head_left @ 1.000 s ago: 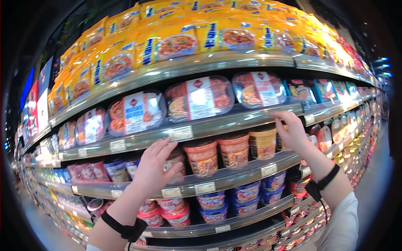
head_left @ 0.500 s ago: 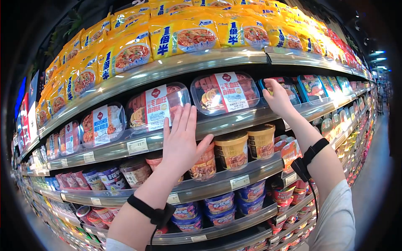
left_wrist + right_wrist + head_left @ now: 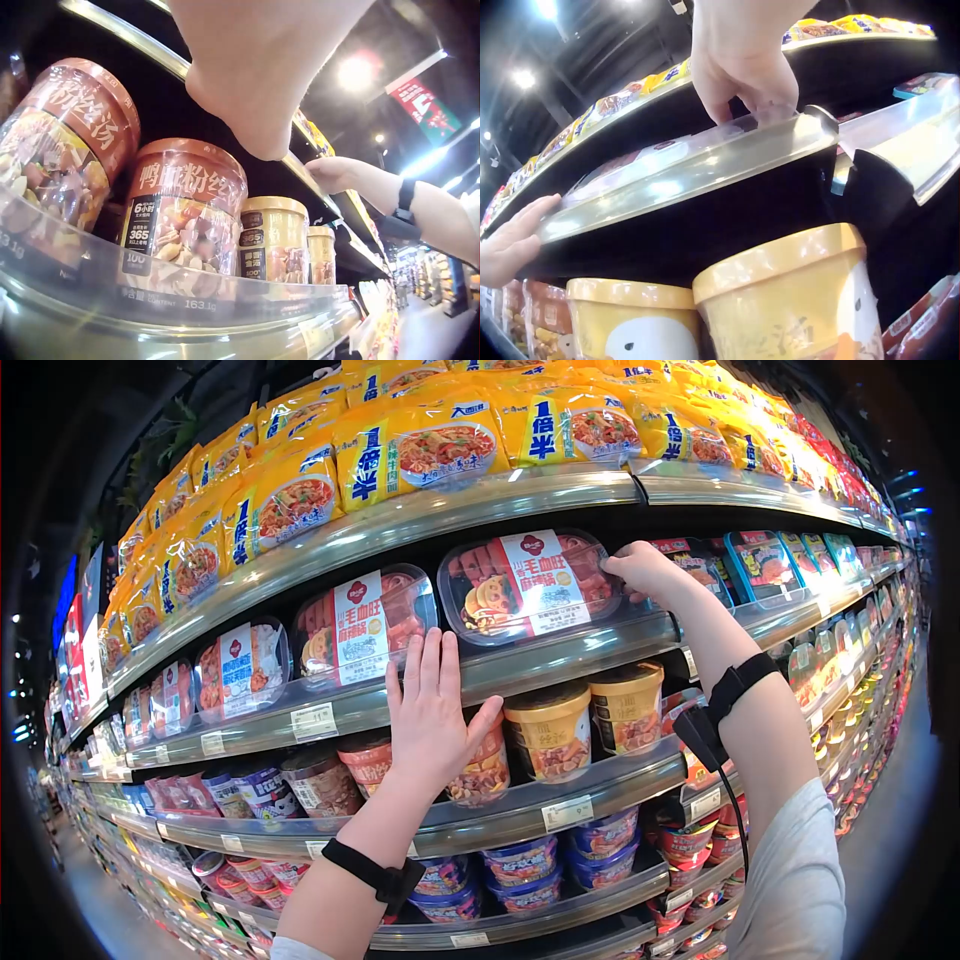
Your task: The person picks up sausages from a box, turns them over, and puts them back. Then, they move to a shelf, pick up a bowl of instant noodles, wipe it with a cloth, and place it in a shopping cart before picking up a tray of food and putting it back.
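Note:
A clear-lidded plastic tray of ready-made food (image 3: 485,595) with a white and red label sits on the middle shelf in the head view. My right hand (image 3: 650,573) grips its right end, thumb at the upper corner and fingers curled at the side. In the right wrist view, that right hand (image 3: 754,82) reaches down behind the clear shelf lip, which hides its fingertips. My left hand (image 3: 430,705) lies with straight, spread fingers against the shelf's front edge, below the gap between this tray and a similar food tray (image 3: 400,622) on the left.
Yellow noodle bags (image 3: 440,445) line the shelf above. Below stand lidded noodle cups, including yellow ones (image 3: 550,730), with blue tubs (image 3: 520,870) lower down. Blue-edged packs (image 3: 760,565) sit to the right. A clear lip (image 3: 780,142) runs along the tray shelf's front.
My left hand rose from the cup shelf to the tray shelf's edge. My right hand moved up from the shelf edge, then leftward onto the tray's right end. The head view shifted.

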The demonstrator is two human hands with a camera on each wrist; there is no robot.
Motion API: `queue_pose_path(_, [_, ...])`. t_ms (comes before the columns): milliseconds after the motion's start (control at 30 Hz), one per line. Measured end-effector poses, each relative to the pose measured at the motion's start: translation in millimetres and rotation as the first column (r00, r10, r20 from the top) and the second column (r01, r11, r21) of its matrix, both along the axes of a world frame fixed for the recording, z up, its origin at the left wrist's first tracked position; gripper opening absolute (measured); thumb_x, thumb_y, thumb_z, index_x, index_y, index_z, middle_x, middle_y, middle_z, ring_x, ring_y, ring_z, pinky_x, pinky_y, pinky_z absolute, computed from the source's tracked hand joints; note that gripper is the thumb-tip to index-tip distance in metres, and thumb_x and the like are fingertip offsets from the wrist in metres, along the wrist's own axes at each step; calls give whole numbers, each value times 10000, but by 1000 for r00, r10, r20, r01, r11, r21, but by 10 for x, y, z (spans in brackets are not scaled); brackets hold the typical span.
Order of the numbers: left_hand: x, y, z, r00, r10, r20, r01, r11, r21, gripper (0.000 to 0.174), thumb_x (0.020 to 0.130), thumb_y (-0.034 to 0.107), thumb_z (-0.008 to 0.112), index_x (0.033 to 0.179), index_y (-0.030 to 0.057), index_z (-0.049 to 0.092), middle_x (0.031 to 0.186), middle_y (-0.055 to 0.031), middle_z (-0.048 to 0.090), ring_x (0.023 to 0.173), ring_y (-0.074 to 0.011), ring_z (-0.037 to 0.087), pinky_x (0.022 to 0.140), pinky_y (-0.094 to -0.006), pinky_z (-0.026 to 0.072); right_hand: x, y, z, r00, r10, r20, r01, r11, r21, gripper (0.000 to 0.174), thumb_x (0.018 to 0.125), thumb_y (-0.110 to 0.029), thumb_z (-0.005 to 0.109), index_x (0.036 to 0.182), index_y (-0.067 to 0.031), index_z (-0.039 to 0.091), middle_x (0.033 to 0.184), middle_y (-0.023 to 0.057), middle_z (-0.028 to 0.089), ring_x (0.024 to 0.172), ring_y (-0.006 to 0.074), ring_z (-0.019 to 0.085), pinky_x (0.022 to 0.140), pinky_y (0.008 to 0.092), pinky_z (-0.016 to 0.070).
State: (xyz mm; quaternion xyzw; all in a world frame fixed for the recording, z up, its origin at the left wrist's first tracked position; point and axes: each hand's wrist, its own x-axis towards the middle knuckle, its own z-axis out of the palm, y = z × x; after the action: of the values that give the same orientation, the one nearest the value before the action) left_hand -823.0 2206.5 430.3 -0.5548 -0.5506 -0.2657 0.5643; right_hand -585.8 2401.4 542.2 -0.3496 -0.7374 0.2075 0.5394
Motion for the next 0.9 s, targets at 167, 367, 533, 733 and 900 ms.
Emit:
queue_pose_path(167, [-5, 5, -6, 1000, 3, 8, -3, 1000, 3, 761, 821, 483, 518, 1354, -9, 291, 1392, -167, 307, 1328, -297, 225, 1068, -485, 142, -34, -24, -51, 1000, -23, -9, 23, 999, 38, 339, 784, -278, 642, 923, 31, 643, 762, 96, 615, 596, 164, 541, 546, 300, 463])
queue_pose_path(367, [-7, 4, -18, 1000, -1, 11, 1, 1000, 7, 755, 830, 487, 506, 1360, -3, 286, 1396, -165, 302, 1332, -295, 218, 1071, -482, 142, 68, -33, -82, 981, 179, -78, -174, 982, 69, 348, 846, -283, 608, 1048, -8, 542, 884, 61, 587, 762, 139, 538, 714, 291, 445])
queue_pose_path(533, [-20, 16, -20, 1000, -3, 3, 3, 1000, 15, 764, 822, 477, 519, 1358, -12, 278, 1396, -172, 300, 1322, -314, 231, 1071, -471, 147, 85, -179, -95, 986, 142, -82, -143, 990, -13, 384, 895, -341, 517, 1130, -38, 503, 933, 73, 589, 795, 149, 550, 767, 334, 426])
queue_pose_path(733, [-20, 16, -21, 1000, -22, 13, 21, 1000, 18, 747, 831, 486, 503, 1356, -4, 296, 1394, -162, 308, 1334, -292, 217, 1071, -480, 140, 89, -334, 73, 967, 152, 205, -95, 960, -263, 524, 868, -479, 512, 1145, -35, 533, 939, 113, 622, 785, 185, 587, 808, 360, 422])
queue_pose_path(900, [-25, 17, -30, 1000, -15, 10, 15, 1000, 24, 754, 828, 479, 508, 1361, -4, 283, 1398, -165, 300, 1331, -299, 221, 1071, -476, 140, 58, -238, 24, 972, 218, 87, -193, 953, -232, 479, 872, -478, 518, 1083, -51, 575, 897, 107, 639, 738, 190, 595, 784, 348, 431])
